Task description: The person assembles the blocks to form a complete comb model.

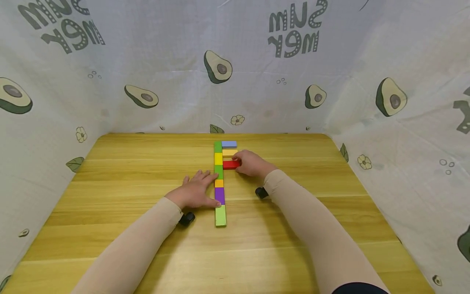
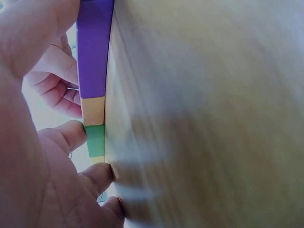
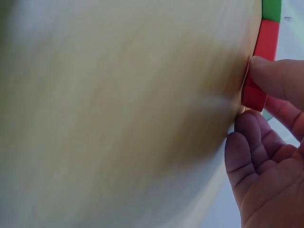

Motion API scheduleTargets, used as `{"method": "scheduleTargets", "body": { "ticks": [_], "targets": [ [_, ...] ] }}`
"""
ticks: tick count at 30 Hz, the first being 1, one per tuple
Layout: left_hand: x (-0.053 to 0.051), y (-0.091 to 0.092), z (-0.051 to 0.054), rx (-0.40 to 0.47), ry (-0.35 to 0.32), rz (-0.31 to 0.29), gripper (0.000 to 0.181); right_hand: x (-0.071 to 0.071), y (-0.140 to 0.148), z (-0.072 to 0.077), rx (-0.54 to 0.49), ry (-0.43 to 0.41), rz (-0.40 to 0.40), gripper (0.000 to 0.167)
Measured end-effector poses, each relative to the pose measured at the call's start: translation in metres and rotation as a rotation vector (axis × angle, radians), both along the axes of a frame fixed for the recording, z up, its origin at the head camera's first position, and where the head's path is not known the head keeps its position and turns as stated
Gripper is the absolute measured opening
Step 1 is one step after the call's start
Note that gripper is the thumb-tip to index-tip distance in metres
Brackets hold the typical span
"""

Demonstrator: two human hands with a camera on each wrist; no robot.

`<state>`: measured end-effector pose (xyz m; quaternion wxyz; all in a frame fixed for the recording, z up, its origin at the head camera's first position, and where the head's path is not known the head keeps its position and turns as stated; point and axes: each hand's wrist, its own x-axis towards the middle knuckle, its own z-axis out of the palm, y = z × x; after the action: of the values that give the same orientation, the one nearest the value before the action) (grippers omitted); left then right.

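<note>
A column of coloured blocks lies end to end on the table: green [image 1: 218,147], yellow [image 1: 218,159], green, orange [image 1: 219,183], purple [image 1: 219,196] and light green [image 1: 220,216]. Sticking out to the right from its upper part are a blue block [image 1: 229,144], a pale orange block [image 1: 229,152] and a red block [image 1: 230,165]. My right hand [image 1: 253,164] pinches the red block's outer end between thumb and fingers, seen closely in the right wrist view. With fingers spread, my left hand [image 1: 196,192] rests against the column's left side, its index fingertip at the green block and its thumb near the purple one.
The blocks lie on a wooden table [image 1: 147,155]. White cloth [image 1: 176,49] printed with avocados hangs behind the table's far edge and along both sides. A black wrist camera [image 1: 187,219] sits under the left wrist, another [image 1: 261,192] under the right.
</note>
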<state>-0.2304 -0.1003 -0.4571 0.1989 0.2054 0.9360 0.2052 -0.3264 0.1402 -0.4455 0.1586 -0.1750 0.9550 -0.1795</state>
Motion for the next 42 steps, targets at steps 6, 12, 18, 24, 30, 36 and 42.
{"method": "scheduleTargets", "body": {
  "ticks": [6, 12, 18, 24, 30, 36, 42],
  "targets": [
    [0.000, -0.001, -0.001, -0.002, 0.001, -0.001, 0.106, 0.001, 0.006, 0.001, -0.032, -0.009, -0.001, 0.050],
    [0.000, -0.001, 0.000, -0.002, -0.003, -0.001, 0.107, 0.003, 0.011, 0.002, -0.017, -0.002, 0.015, 0.053],
    [0.001, -0.001, 0.001, 0.004, -0.012, 0.000, 0.107, 0.008, 0.018, 0.006, -0.002, -0.005, 0.028, 0.055],
    [0.001, -0.001, 0.001, -0.003, -0.008, -0.006, 0.106, 0.015, 0.035, 0.010, -0.003, 0.008, 0.027, 0.056],
    [0.000, -0.001, -0.001, -0.004, -0.010, -0.005, 0.106, 0.021, 0.053, 0.011, 0.017, 0.019, 0.023, 0.055],
    [0.000, -0.001, -0.001, 0.004, -0.012, -0.003, 0.106, 0.027, 0.067, 0.012, 0.022, 0.005, 0.010, 0.056],
    [0.001, -0.001, 0.000, 0.014, -0.014, -0.001, 0.106, 0.029, 0.078, 0.009, 0.023, -0.027, 0.015, 0.057]
  ]
}}
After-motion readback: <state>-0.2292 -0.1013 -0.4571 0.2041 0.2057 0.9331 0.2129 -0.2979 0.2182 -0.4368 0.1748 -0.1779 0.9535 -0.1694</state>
